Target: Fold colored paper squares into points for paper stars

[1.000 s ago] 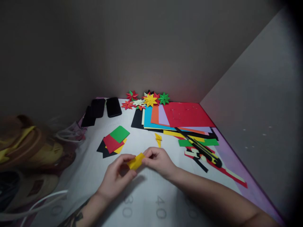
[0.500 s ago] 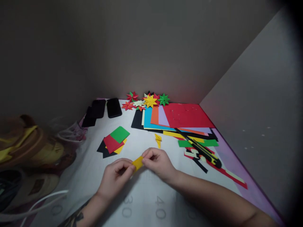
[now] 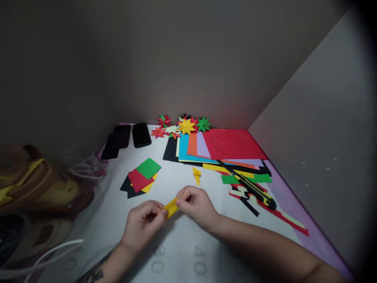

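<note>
A small piece of yellow paper [image 3: 171, 208] is stretched between my two hands, above the white table surface. My left hand [image 3: 144, 221] pinches its left end between thumb and fingers. At the right end, the thumb and fingertips of my right hand [image 3: 196, 204] are closed on the same paper. Just beyond my right hand lies a small folded yellow paper piece [image 3: 197, 175]. Left of it is a loose pile of paper squares, with a green square [image 3: 149, 168] on top of red, yellow and black ones.
Folded paper stars [image 3: 186, 126] in several colours stand by the back wall. Coloured sheets [image 3: 232, 145] lie at the back right, with a yellow-black utility knife [image 3: 256, 190] and paper strips nearer. A dark phone [image 3: 141, 135] is back left; a cap [image 3: 38, 181] sits at the left.
The yellow paper is tilted slightly differently and looks narrower between my fingers. Both hands have barely shifted and keep their pinch on it.
</note>
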Available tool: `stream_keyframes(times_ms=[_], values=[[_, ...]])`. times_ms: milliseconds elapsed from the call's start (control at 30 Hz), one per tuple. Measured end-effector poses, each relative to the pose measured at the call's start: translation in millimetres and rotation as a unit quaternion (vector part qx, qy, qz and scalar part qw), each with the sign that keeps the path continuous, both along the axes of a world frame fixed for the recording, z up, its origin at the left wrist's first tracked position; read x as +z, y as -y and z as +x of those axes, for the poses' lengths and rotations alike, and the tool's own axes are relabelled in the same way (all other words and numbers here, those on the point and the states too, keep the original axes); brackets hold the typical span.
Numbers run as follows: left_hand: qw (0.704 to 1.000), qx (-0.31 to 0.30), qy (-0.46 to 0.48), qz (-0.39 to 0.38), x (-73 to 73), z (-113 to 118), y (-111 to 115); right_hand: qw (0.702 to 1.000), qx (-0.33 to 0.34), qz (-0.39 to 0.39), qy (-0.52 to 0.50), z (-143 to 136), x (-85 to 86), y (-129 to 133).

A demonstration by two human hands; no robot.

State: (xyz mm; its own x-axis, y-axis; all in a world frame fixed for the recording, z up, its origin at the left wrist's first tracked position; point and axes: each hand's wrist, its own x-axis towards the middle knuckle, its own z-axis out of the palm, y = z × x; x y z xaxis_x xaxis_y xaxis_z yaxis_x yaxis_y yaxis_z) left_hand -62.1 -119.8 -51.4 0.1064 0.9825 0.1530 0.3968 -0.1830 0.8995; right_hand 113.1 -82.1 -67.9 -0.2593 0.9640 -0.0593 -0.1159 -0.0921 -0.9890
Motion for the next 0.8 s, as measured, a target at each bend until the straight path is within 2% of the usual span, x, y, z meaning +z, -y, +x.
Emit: stream_keyframes(times_ms=[800], values=[[0.999,-0.024,-0.011,0.033,2.7,1.5,0.1,0.999,0.030,-0.033,-0.012,2.1,0.4,0.9]])
